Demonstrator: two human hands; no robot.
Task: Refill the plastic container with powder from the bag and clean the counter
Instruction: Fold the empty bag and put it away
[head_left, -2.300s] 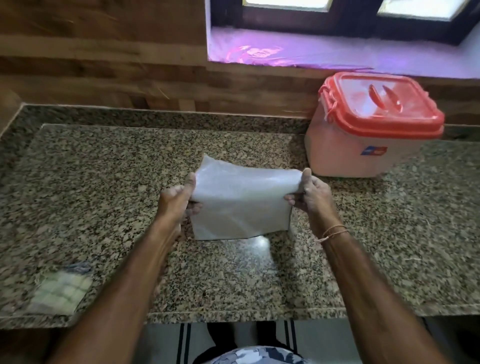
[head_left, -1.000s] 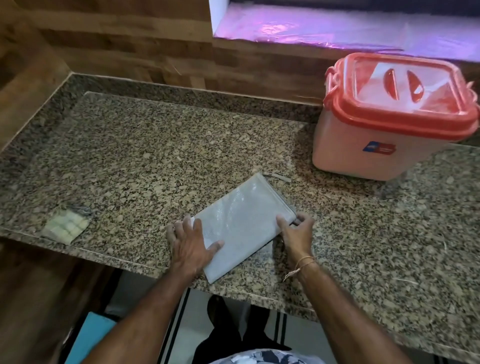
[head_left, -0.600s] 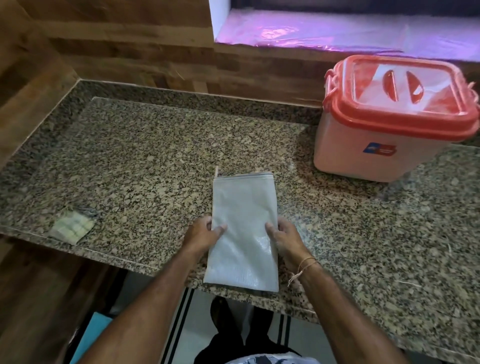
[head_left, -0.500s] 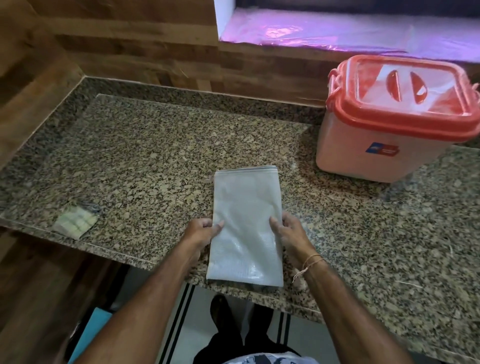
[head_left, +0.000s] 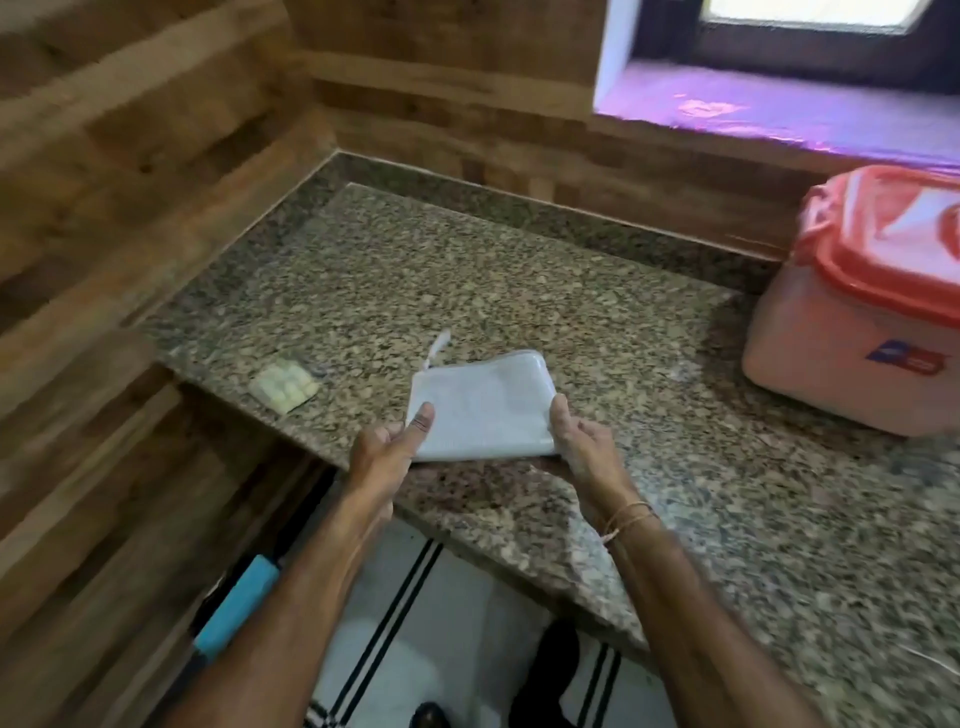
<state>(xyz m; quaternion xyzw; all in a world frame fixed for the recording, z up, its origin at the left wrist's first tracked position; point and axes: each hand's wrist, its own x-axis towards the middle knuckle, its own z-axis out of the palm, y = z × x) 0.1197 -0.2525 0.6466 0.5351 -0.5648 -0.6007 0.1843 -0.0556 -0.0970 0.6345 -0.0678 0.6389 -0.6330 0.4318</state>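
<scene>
The empty white woven bag (head_left: 480, 410) is folded into a small flat rectangle, held just above the granite counter (head_left: 519, 291) near its front edge. My left hand (head_left: 387, 449) pinches its near left corner with the thumb on top. My right hand (head_left: 579, 441) grips its right edge. A loose string sticks up from the bag's far left corner. The pink plastic container (head_left: 852, 343) with its red lid (head_left: 893, 244) shut stands at the right, well apart from the bag.
A small clear packet of pale pieces (head_left: 284, 387) lies near the counter's left front corner. Wooden panels close the left and back. A purple-lit window sill (head_left: 779, 119) runs behind the container. A blue-handled thing (head_left: 234, 608) leans below the counter.
The bag has been folded over to about half its length and lifted slightly. Both hands now grip its near corners. The view has swung left, so the container sits at the right edge.
</scene>
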